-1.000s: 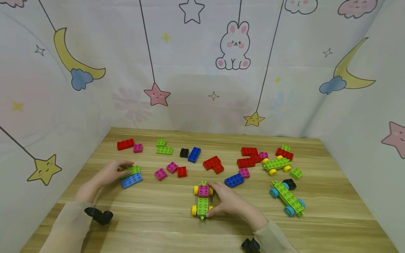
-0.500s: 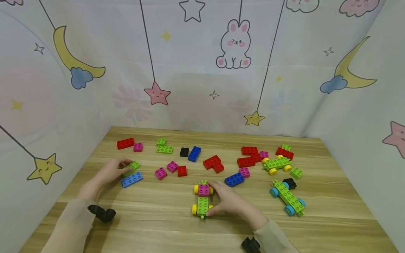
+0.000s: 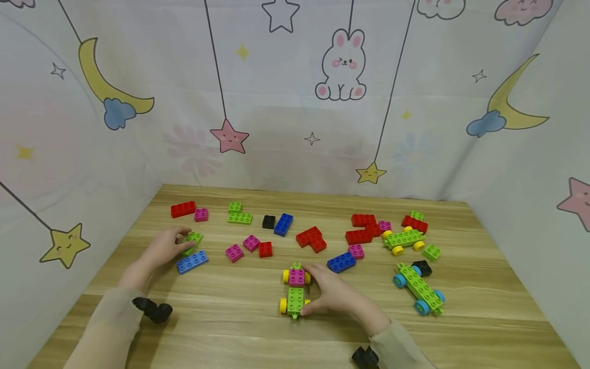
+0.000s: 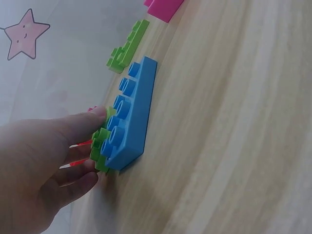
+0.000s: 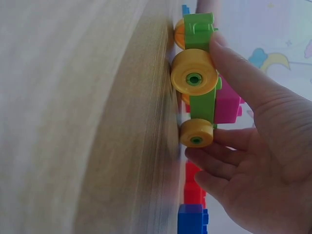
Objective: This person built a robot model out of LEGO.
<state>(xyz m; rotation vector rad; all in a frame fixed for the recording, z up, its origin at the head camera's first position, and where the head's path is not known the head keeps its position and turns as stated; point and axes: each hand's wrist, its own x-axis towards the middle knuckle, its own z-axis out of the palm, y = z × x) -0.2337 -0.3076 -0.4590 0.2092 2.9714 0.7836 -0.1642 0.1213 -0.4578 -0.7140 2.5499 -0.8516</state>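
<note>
While a lime-green plastic car with yellow wheels (image 3: 296, 302) is held end to end on the wood-grained table (image 3: 230, 328) between the spread thumb and fingers of the right hand (image 3: 334, 291), a lime-green studded plastic brick (image 3: 195, 238) is pinched narrowly by the left hand (image 3: 162, 248), just beyond a light-blue oblong plastic brick (image 3: 192, 262).

A pale wood-grain counter (image 3: 239, 333) spans the lower part of the frame. At lower centre stands a yellow-wheeled green plastic base (image 3: 295, 301); at lower right, a blue-wheeled green plastic base (image 3: 419, 288) with a square black plastic brick (image 3: 423, 268) just beside it. At left lie an oblong light-blue plastic brick (image 3: 192, 262) and, farther up, an oblong red plastic brick (image 3: 183, 209).
</note>
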